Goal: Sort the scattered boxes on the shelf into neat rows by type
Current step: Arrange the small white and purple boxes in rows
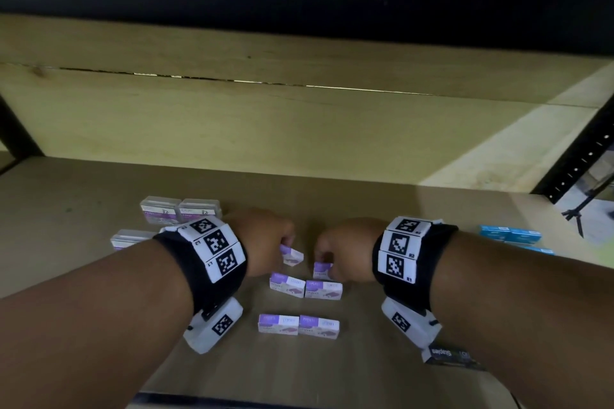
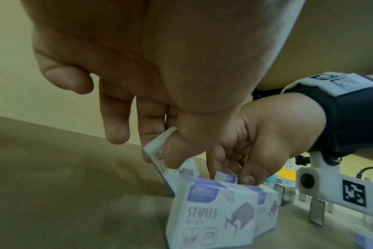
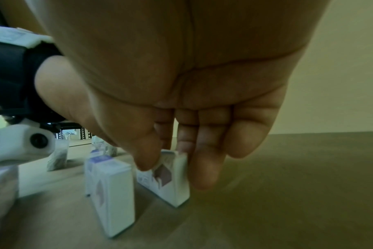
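Small white cardboard staple boxes with purple tops, rectangular, printed "STAPLES" with a stapler graphic, sit on a tan wooden shelf (image 1: pixel 99 196). Two tidy pairs stand side by side mid-shelf: a middle pair (image 1: pixel 305 285) and a front pair (image 1: pixel 298 325).

Left hand (image 1: pixel 265 239) pinches a tilted box (image 1: pixel 292 256) between thumb and fingers, just behind the middle pair. Right hand (image 1: pixel 345 249) pinches an upright box (image 1: pixel 321 270) by its top, thumb on one face, fingers on the other, bottom on the shelf.

Clear plastic cases (image 1: pixel 181 209) with purple labels lie left-rear; blue boxes (image 1: pixel 510 234) far right; a dark box (image 1: pixel 448 354) reading "Staples" near the right wrist.

Left wrist view shows the box print and both hands' grips; right wrist view shows the upright box's plain white side and its contact with the shelf; head view alone shows the row layout.
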